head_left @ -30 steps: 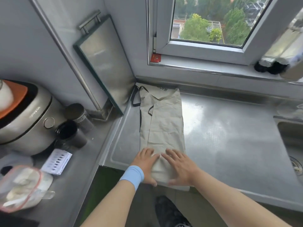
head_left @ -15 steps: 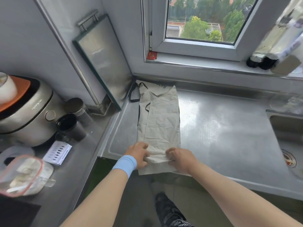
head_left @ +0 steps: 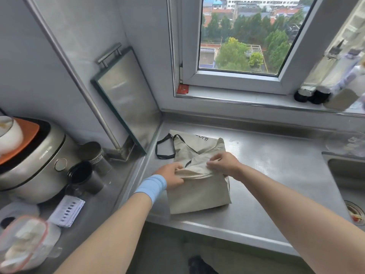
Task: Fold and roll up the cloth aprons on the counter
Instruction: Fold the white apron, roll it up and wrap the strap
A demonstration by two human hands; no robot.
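So, the apron (head_left: pixel 199 192) is laid on the bench (head_left: pixel 266 175) at mid frame, doubled over, its black strap (head_left: pixel 164 149) looped out to the left. The raised fold edge is pinched at its left end by the left hand (head_left: pixel 171 176) and at its right end by the right hand (head_left: pixel 225 163), fingers curled on the cloth.

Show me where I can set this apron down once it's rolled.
Bare counter lies between the apron and the sink, back to the window sill. The lower ledge at left is crowded: rice cooker, dark cup, paper card, plastic bag.
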